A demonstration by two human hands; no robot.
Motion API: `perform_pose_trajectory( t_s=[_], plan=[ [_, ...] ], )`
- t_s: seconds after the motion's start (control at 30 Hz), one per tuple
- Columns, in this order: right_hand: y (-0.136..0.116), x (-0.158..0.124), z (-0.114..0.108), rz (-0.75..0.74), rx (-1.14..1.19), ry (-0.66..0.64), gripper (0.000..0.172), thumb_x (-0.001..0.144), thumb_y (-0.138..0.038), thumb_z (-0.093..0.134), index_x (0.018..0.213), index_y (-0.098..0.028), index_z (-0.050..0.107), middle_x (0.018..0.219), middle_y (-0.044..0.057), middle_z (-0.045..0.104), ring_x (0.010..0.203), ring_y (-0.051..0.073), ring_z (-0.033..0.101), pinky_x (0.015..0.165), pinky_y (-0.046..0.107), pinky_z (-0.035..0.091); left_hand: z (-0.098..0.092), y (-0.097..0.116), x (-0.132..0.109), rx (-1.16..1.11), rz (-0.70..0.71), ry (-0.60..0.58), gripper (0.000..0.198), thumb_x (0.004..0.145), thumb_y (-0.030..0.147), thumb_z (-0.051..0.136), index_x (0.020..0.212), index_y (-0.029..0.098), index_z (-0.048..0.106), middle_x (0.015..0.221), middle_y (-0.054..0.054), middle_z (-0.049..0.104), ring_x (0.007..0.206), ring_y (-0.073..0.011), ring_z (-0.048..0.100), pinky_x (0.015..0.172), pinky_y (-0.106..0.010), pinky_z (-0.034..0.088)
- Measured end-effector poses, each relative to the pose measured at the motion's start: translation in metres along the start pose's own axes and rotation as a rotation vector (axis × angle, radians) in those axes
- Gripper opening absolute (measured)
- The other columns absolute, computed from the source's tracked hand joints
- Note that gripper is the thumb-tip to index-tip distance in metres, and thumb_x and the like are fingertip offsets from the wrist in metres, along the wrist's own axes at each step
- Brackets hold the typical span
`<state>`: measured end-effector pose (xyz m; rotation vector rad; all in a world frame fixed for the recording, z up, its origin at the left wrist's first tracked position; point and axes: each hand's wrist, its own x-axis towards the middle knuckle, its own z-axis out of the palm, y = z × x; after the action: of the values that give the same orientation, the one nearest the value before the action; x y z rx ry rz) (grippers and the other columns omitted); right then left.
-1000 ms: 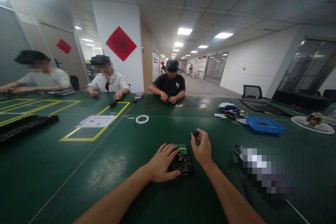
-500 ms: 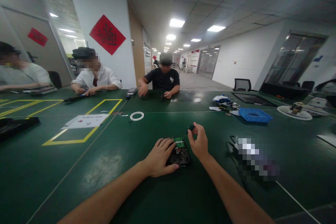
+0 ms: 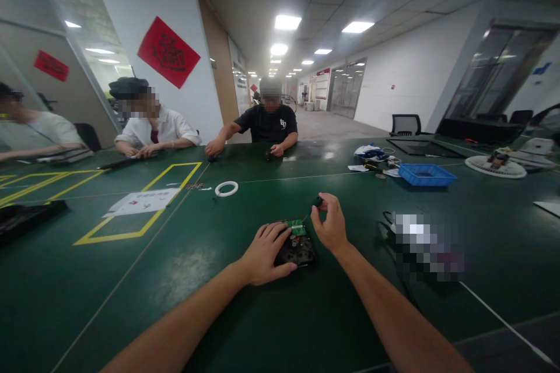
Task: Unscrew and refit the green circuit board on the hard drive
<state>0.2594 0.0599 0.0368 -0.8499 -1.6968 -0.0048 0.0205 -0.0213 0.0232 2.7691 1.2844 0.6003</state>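
A black device with its inner parts exposed lies on the green table before me. On its far side is a green circuit board. My left hand holds the device from the left, fingers over its top and thumb along the near edge. Between the fingertips of my right hand is a small screwdriver, gripped by its dark handle. Its thin shaft slants down and left toward the board; whether the tip touches is too small to tell.
A white ring lies beyond my left hand. To the right are a pixelated object with a black cable, and a blue tray. A paper sheet lies at left. Across the table sits a co-worker; two more sit at left.
The co-worker opposite has stretched an arm toward the left of the view. The camera view has shifted slightly. My hands keep nearly the same pose on the device and screwdriver.
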Motion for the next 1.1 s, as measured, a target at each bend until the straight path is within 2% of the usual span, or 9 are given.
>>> perform_pose_trajectory(
  t_s=[0.23, 0.37, 0.47, 0.63, 0.77, 0.93, 1.1],
  plan=[
    [-0.003, 0.003, -0.004, 0.053, -0.004, -0.041, 0.038, 0.094, -0.033, 0.059, 0.130, -0.023, 0.052, 0.114, 0.011, 0.059, 0.086, 0.021, 0.064, 0.078, 0.041, 0.061, 0.001, 0.001, 0.002, -0.016, -0.020, -0.009, 0.090, 0.084, 0.072, 0.055, 0.156, 0.024, 0.033, 0.153, -0.015, 0.041, 0.142, -0.0380, 0.033, 0.117, -0.057, 0.024],
    [-0.004, 0.004, -0.002, 0.042, 0.016, -0.089, 0.040, 0.097, -0.030, 0.054, 0.136, -0.024, 0.049, 0.120, 0.013, 0.059, 0.096, 0.023, 0.065, 0.088, 0.043, 0.060, 0.005, 0.001, 0.004, -0.007, -0.044, -0.014, 0.090, 0.084, 0.072, 0.054, 0.157, 0.024, 0.031, 0.155, -0.014, 0.039, 0.143, -0.0380, 0.033, 0.118, -0.058, 0.021],
    [-0.001, 0.002, 0.004, 0.061, 0.065, -0.068, 0.043, 0.098, -0.027, 0.052, 0.139, -0.022, 0.044, 0.126, 0.014, 0.059, 0.104, 0.024, 0.065, 0.091, 0.043, 0.059, 0.007, 0.002, 0.007, -0.001, -0.067, -0.026, 0.090, 0.085, 0.071, 0.054, 0.157, 0.024, 0.030, 0.156, -0.014, 0.038, 0.144, -0.0372, 0.032, 0.119, -0.059, 0.019],
    [0.005, 0.003, 0.006, 0.052, 0.038, -0.052, 0.042, 0.096, -0.031, 0.057, 0.136, -0.022, 0.048, 0.121, 0.013, 0.059, 0.098, 0.024, 0.065, 0.088, 0.043, 0.059, 0.009, 0.000, 0.014, 0.000, -0.087, -0.026, 0.090, 0.084, 0.070, 0.056, 0.156, 0.023, 0.032, 0.156, -0.014, 0.039, 0.144, -0.0371, 0.033, 0.119, -0.060, 0.018],
    [0.008, 0.008, 0.004, 0.027, 0.002, -0.065, 0.041, 0.098, -0.030, 0.052, 0.138, -0.022, 0.049, 0.119, 0.013, 0.059, 0.099, 0.024, 0.063, 0.090, 0.045, 0.058, 0.009, -0.001, 0.021, -0.009, -0.089, -0.029, 0.090, 0.082, 0.070, 0.057, 0.155, 0.022, 0.034, 0.155, -0.014, 0.040, 0.144, -0.0373, 0.033, 0.119, -0.060, 0.018],
    [0.014, 0.006, 0.011, 0.051, 0.053, 0.004, 0.043, 0.099, -0.032, 0.052, 0.139, -0.020, 0.045, 0.129, 0.016, 0.057, 0.107, 0.025, 0.064, 0.090, 0.044, 0.059, 0.011, -0.001, 0.023, -0.029, -0.097, -0.022, 0.090, 0.082, 0.071, 0.057, 0.154, 0.022, 0.034, 0.154, -0.015, 0.040, 0.143, -0.0379, 0.033, 0.119, -0.059, 0.019],
    [0.015, 0.005, 0.008, 0.056, 0.033, 0.020, 0.041, 0.098, -0.035, 0.056, 0.135, -0.023, 0.048, 0.121, 0.013, 0.061, 0.097, 0.023, 0.066, 0.085, 0.042, 0.060, 0.013, -0.002, 0.019, -0.047, -0.072, -0.021, 0.088, 0.085, 0.068, 0.056, 0.157, 0.025, 0.030, 0.156, -0.014, 0.037, 0.146, -0.0378, 0.030, 0.118, -0.059, 0.021]
  ],
)
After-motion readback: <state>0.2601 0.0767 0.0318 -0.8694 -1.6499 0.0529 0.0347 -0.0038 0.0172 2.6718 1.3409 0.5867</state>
